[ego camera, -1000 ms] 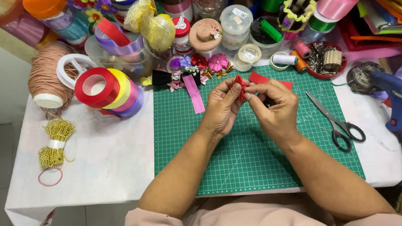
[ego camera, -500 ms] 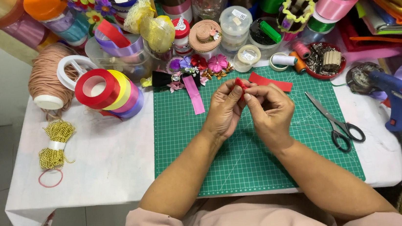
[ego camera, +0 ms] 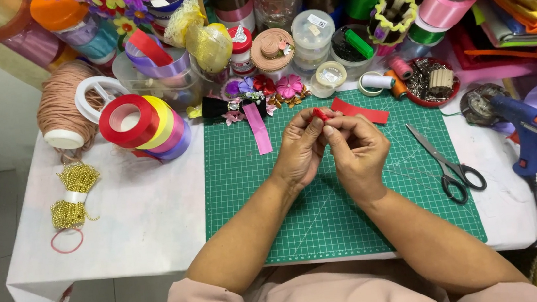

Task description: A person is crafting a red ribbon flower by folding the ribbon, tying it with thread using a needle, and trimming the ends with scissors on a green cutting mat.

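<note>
Both of my hands meet above the green cutting mat (ego camera: pixel 267 203). My left hand (ego camera: pixel 298 151) and my right hand (ego camera: pixel 359 152) pinch a small folded piece of red ribbon (ego camera: pixel 321 114) between their fingertips. A flat strip of red ribbon (ego camera: pixel 362 112) lies on the mat just beyond my right hand. A pink ribbon strip (ego camera: pixel 258 128) lies on the mat to the left of my left hand.
Scissors (ego camera: pixel 448 163) lie on the mat's right side, and a blue glue gun (ego camera: pixel 523 126) rests further right. Stacked ribbon rolls (ego camera: pixel 144 125), a cord spool (ego camera: pixel 61 112) and gold bead chain (ego camera: pixel 71 196) sit left. Jars, ribbon flowers (ego camera: pixel 275 88) and containers crowd the back edge.
My hands have stayed in the same spot over the mat, with the fingers working the red ribbon piece into a tighter fold. Nothing else on the table has moved.
</note>
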